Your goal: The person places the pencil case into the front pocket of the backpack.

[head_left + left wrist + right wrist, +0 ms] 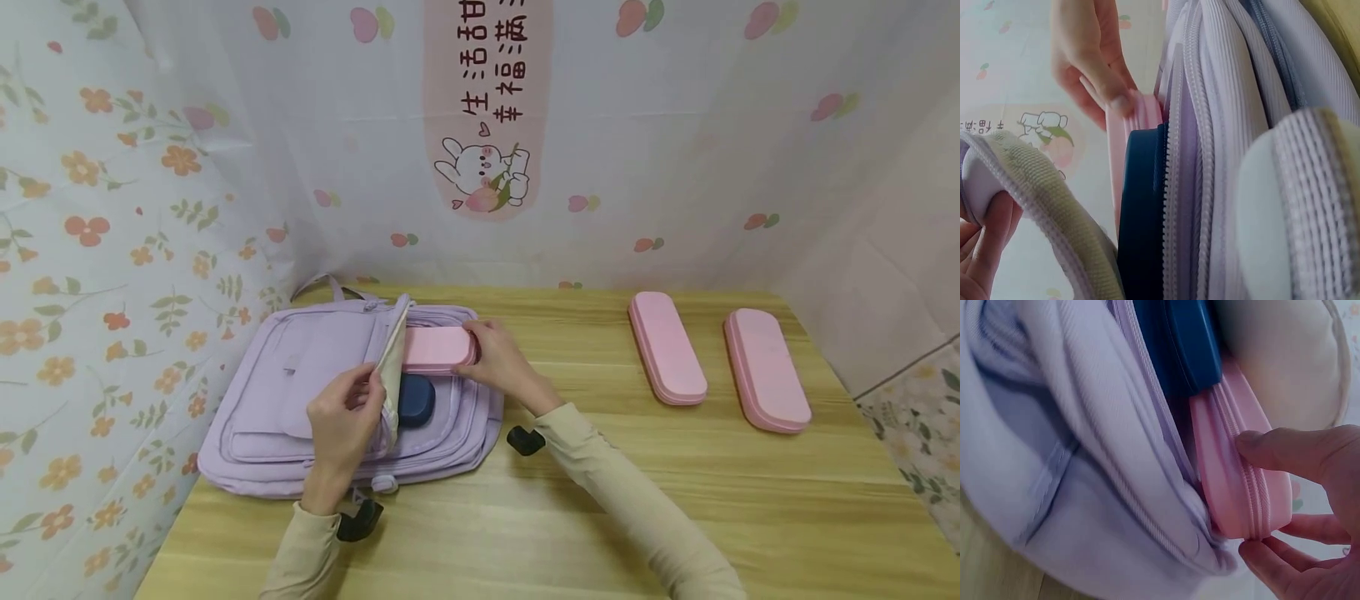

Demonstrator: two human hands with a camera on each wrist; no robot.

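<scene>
A lavender backpack (300, 367) lies on the table at the left with its front pocket unzipped. My left hand (345, 417) pinches the edge of the pocket flap (392, 367) and holds it up, its pale lining showing. At the pocket's mouth, my right hand (498, 358) grips the end of a pink zippered pencil case (1241, 469), thumb on one side and fingers on the other. Part of that case is hidden inside the pocket. Beside it in the pocket sits a dark blue case (1141, 212), also partly hidden by the flap in the head view.
Two more pink cases, a nearer-centre one (667, 346) and a far-right one (767, 367), lie on the wooden table (570, 517). Patterned cloth (360, 150) hangs behind the table and along its left side.
</scene>
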